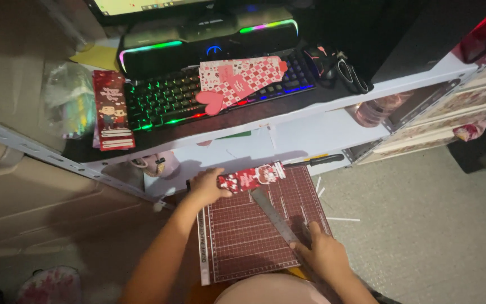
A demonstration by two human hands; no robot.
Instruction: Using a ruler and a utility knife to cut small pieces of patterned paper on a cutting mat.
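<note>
A dark red cutting mat [243, 233] with a white grid lies on the floor in front of me. My left hand [206, 186] grips the left end of a red patterned paper strip [251, 178] at the mat's far edge. My right hand [322, 250] holds the near end of a metal ruler [274, 215], which lies slanted across the mat toward the strip.
A low white desk carries a lit keyboard [170, 98], a pink and red heart-patterned card [237, 79], a red printed card [111, 110], a speaker bar [209, 34] and scissors [350, 73]. A black-handled knife [316, 161] lies beyond the mat. Thin white paper slivers [341, 219] lie on the grey floor at right.
</note>
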